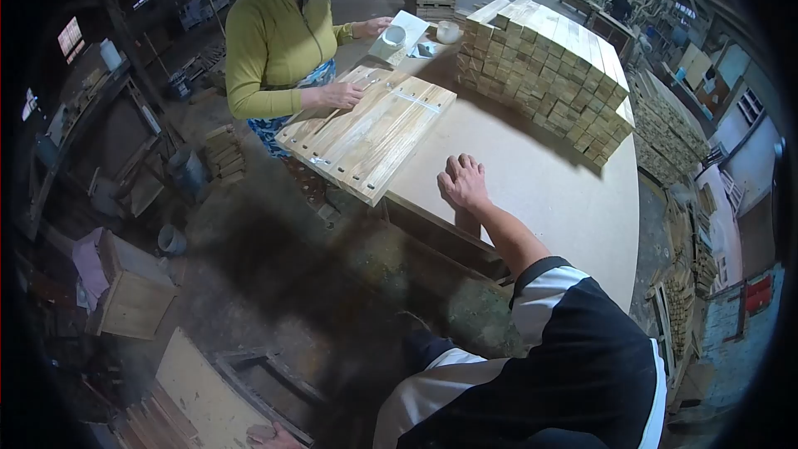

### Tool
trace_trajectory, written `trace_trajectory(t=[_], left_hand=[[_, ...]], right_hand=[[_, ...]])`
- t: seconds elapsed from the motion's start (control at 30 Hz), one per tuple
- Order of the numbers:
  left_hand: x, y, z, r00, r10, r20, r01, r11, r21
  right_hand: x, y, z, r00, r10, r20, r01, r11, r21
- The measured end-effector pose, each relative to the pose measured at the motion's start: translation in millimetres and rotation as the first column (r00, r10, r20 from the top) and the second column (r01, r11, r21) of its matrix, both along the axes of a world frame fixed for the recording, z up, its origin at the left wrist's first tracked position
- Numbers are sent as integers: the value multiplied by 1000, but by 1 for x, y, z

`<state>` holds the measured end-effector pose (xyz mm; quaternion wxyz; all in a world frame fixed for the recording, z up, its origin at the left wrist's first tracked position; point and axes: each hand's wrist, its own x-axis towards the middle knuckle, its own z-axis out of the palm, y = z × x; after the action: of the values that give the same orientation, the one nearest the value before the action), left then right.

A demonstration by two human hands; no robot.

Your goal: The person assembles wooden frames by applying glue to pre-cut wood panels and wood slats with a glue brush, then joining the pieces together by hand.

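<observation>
While my right hand (462, 180) rests knuckles-up on the edge of the worktable (532, 191), fingers curled loosely and gripping nothing, the slatted wooden panel (366, 130) lies just beside it, overhanging the table's corner. My left hand (268, 435) shows only at the bottom edge, low by the floor, and I cannot tell whether it is open or closed. Across the panel a co-worker's hand (341, 96) presses on the slats. Behind, stacked wooden blocks (549, 66) stand on the table.
</observation>
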<state>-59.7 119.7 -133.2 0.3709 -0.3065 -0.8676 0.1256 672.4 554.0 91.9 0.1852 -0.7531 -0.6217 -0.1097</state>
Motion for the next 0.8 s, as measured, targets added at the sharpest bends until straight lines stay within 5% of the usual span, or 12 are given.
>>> trace_trajectory(t=[0.17, 0.27, 0.37, 0.6, 0.63, 0.67, 0.7, 0.73, 0.77, 0.8], left_hand=[[10, 14, 13, 957, -34, 288, 22, 999, 48], [6, -9, 1, 989, -66, 134, 58, 996, 61], [11, -29, 11, 955, -12, 295, -27, 992, 127], [28, 3, 38, 836, 249, 490, -247, 966, -69], [32, 9, 29, 793, 246, 557, -212, 969, -126], [28, -11, 44, 738, 297, 606, -239, 955, -177], [50, -5, 85, 758, 162, 631, -209, 978, 0], [36, -10, 77, 751, 80, 656, -130, 991, 28], [38, -23, 75, 782, -83, 617, -17, 988, 155], [50, -21, 104, 726, 9, 688, -105, 990, 98]], right_hand=[[12, -11, 2, 1000, -13, 8, 12, 999, 39], [15, -20, -1, 1000, -13, 19, 13, 1000, -2], [5, -17, -2, 1000, 8, -7, -9, 999, -37], [12, -19, 11, 992, 71, -108, -71, 997, 4], [12, -33, 26, 998, 62, -15, -64, 989, -134], [15, -42, 17, 944, 268, 190, -250, 961, -117], [20, -45, -3, 920, 234, 315, -235, 971, -38], [48, -47, -32, 954, 217, 208, -216, 976, -24], [31, -70, -5, 911, 214, 353, -197, 977, -85], [61, -64, -28, 981, 193, 14, -191, 976, -105]])
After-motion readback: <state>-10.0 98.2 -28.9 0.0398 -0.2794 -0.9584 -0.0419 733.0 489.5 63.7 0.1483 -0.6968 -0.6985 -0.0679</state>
